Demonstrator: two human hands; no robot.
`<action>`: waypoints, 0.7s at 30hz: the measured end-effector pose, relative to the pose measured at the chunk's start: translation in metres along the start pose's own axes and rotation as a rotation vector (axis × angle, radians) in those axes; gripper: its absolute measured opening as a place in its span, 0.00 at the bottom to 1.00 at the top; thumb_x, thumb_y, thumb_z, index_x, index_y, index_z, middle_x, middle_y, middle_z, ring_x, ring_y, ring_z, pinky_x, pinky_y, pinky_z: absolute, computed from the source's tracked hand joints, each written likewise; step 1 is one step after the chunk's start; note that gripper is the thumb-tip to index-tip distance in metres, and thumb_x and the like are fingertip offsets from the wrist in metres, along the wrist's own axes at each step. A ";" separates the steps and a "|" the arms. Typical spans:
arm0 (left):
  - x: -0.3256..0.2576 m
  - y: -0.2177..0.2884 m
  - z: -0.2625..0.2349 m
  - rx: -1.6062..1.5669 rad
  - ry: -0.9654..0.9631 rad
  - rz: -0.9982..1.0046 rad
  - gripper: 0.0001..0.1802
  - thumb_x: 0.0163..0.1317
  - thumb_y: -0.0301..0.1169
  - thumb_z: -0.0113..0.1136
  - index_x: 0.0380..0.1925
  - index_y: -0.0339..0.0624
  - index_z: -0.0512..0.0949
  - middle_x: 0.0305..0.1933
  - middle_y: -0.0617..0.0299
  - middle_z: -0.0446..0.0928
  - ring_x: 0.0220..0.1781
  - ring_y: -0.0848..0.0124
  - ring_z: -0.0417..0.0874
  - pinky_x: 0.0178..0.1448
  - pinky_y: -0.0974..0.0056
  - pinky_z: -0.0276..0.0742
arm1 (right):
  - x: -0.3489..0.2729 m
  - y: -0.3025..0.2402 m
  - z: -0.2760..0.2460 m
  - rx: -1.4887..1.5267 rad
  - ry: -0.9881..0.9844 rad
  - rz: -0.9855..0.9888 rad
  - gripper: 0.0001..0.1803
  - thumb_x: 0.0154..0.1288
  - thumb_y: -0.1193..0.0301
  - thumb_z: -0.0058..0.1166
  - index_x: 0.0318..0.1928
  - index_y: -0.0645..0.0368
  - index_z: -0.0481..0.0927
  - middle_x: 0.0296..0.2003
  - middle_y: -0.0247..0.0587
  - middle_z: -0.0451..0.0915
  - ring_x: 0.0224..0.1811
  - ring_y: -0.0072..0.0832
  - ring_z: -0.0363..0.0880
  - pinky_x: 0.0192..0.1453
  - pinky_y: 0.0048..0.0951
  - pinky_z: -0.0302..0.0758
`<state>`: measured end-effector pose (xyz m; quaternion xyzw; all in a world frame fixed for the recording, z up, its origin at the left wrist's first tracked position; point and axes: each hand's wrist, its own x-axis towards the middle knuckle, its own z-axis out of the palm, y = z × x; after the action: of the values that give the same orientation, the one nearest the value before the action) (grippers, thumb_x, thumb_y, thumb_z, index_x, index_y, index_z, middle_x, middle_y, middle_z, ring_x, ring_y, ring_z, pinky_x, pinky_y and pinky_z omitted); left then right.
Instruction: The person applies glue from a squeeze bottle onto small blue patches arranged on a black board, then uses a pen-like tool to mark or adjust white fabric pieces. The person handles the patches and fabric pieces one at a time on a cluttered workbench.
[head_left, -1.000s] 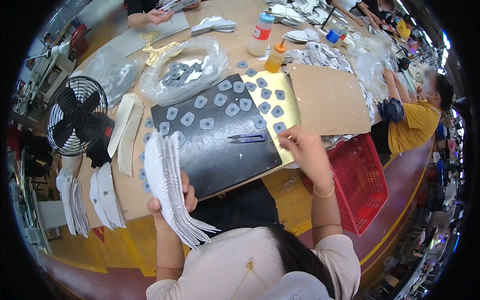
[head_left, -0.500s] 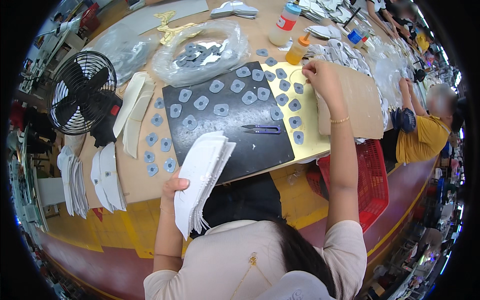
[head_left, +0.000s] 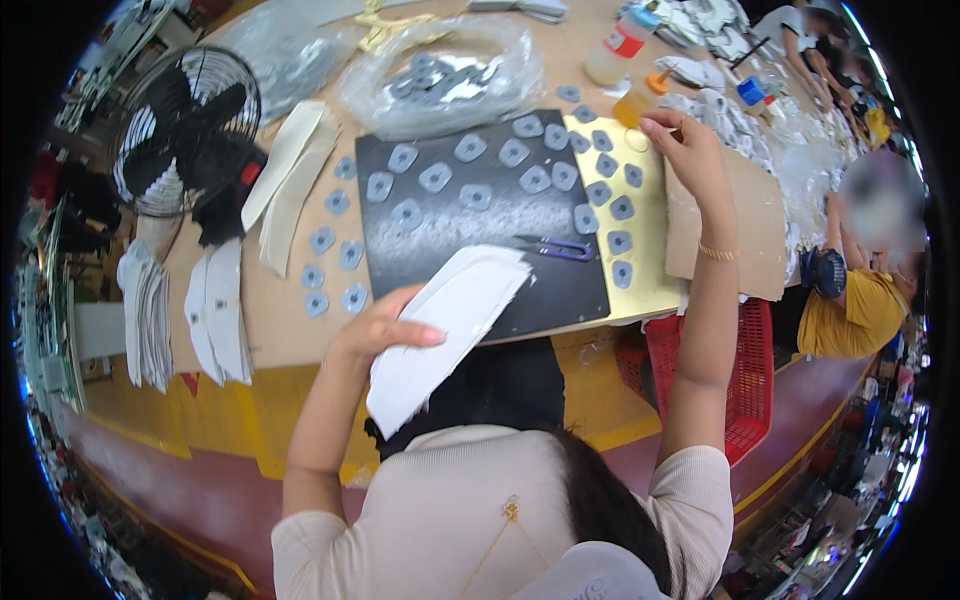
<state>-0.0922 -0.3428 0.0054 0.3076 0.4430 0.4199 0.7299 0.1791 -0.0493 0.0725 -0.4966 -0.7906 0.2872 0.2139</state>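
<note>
My left hand (head_left: 392, 332) grips a thick stack of white cut pieces (head_left: 455, 320), its thumb across the top face, above the table's near edge. The stack lies tilted, and its layered edges show on the right side. My right hand (head_left: 685, 145) reaches over the yellow board (head_left: 655, 265), thumb and fingers pinched on a thin pale loop (head_left: 636, 141) that looks like a rubber band. Around it lie several grey rounded patches (head_left: 622, 208) with dark centres. More such patches rest on the black mat (head_left: 450, 255), beside purple-handled thread snips (head_left: 562, 250).
A black fan (head_left: 185, 130) stands at the left, near white stacks (head_left: 218, 310). Behind the mat sits a plastic bag (head_left: 365, 95) of grey patches. Bottles (head_left: 615, 55), cardboard (head_left: 745, 225) and a red basket (head_left: 745, 400) are at the right, near a person in yellow (head_left: 850, 305).
The white stack has turned flatter in my left hand, showing more of its top face. My right hand stays over the yellow board, slightly farther away. The whole view has shifted.
</note>
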 end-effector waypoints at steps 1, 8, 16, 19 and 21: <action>0.006 0.004 0.000 0.081 -0.056 -0.024 0.40 0.46 0.38 0.69 0.59 0.29 0.68 0.50 0.54 0.77 0.50 0.71 0.77 0.51 0.71 0.72 | -0.023 -0.011 0.012 0.210 -0.165 -0.036 0.18 0.64 0.66 0.55 0.51 0.61 0.79 0.42 0.37 0.82 0.44 0.26 0.80 0.50 0.28 0.74; 0.035 0.046 0.020 0.507 -0.332 -0.150 0.38 0.47 0.40 0.71 0.58 0.36 0.70 0.44 0.55 0.79 0.42 0.71 0.81 0.43 0.70 0.75 | -0.115 -0.046 0.086 0.794 -0.894 -0.250 0.52 0.49 0.45 0.66 0.69 0.56 0.58 0.58 0.49 0.70 0.60 0.35 0.70 0.64 0.33 0.65; 0.028 0.016 -0.012 0.448 -0.174 -0.286 0.33 0.58 0.51 0.64 0.51 0.34 0.72 0.39 0.58 0.78 0.42 0.73 0.78 0.44 0.69 0.73 | -0.148 -0.028 0.081 0.776 -0.549 0.136 0.28 0.54 0.65 0.68 0.54 0.60 0.76 0.45 0.37 0.79 0.48 0.23 0.75 0.56 0.25 0.71; 0.017 0.009 -0.022 0.626 -0.111 -0.218 0.37 0.52 0.50 0.69 0.54 0.35 0.72 0.43 0.56 0.78 0.48 0.71 0.76 0.51 0.69 0.71 | -0.154 -0.018 0.088 0.764 -0.512 0.175 0.28 0.55 0.64 0.67 0.55 0.60 0.75 0.46 0.38 0.78 0.49 0.23 0.75 0.56 0.25 0.71; 0.008 0.018 -0.023 0.698 -0.035 -0.162 0.38 0.49 0.48 0.72 0.55 0.36 0.72 0.43 0.57 0.78 0.48 0.70 0.77 0.51 0.68 0.71 | -0.155 -0.025 0.089 0.760 -0.496 0.163 0.27 0.57 0.64 0.65 0.55 0.61 0.74 0.45 0.37 0.78 0.47 0.23 0.75 0.54 0.25 0.71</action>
<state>-0.1171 -0.3251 0.0077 0.5096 0.5699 0.1788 0.6194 0.1717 -0.2204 0.0146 -0.3599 -0.6150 0.6827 0.1620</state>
